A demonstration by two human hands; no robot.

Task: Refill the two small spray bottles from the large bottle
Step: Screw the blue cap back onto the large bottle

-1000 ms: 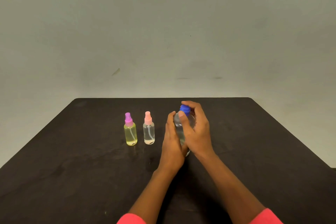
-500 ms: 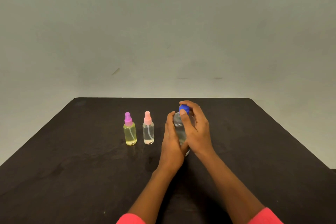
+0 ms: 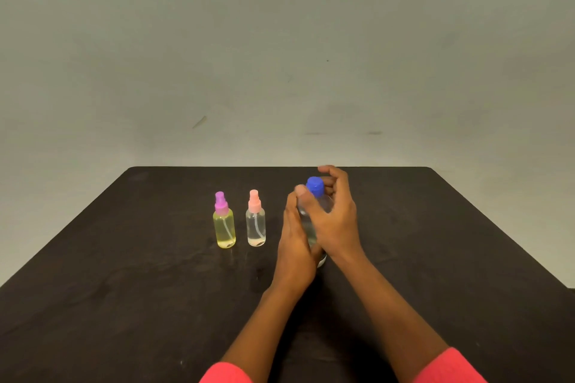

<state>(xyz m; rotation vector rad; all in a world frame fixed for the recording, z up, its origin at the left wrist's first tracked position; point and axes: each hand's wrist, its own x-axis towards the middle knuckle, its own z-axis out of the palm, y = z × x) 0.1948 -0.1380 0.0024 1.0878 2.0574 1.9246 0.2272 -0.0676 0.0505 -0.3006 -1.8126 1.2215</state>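
The left hand [image 3: 295, 246] is gripping the clear large bottle [image 3: 306, 228]. The right hand [image 3: 337, 221] is curling around its blue cap [image 3: 315, 186], though I cannot tell whether it is touching. To the left, the purple-capped spray bottle [image 3: 224, 227] and pink-capped spray bottle [image 3: 255, 225] are standing.

A dark table [image 3: 124, 289] with a dull, worn top stood in front of a plain greyish wall [image 3: 280, 40]. Faint scuff marks [image 3: 199, 122] showed on the wall above the table's far edge.
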